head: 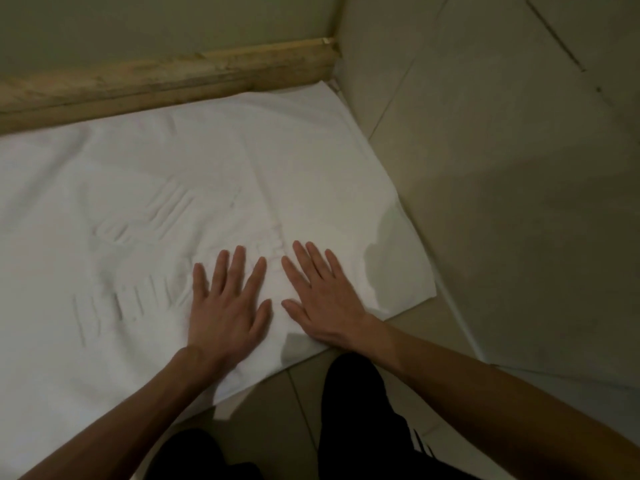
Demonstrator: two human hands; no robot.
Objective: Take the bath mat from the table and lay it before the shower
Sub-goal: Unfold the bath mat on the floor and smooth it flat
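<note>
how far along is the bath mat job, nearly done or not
Nearly done. Done: the white bath mat lies spread on the tiled floor, its far edge along the stone curb. In hand: the left hand and right hand rest flat, fingers spread, near its front edge. Left: a few creases to smooth, then lifting the hands.

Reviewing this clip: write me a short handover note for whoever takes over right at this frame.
Left hand: open, palm flat on the bath mat, fingers spread.
Right hand: open, palm flat on the mat beside the left, holding nothing.
Mat: spread out on the tiled floor, its far edge along the wooden threshold, its far right corner near the wall corner. The table is not in view.
Done: mat fetched and laid out.
Left: press out the remaining creases near the middle, check that the edges lie flat, then lift both hands away.
</note>
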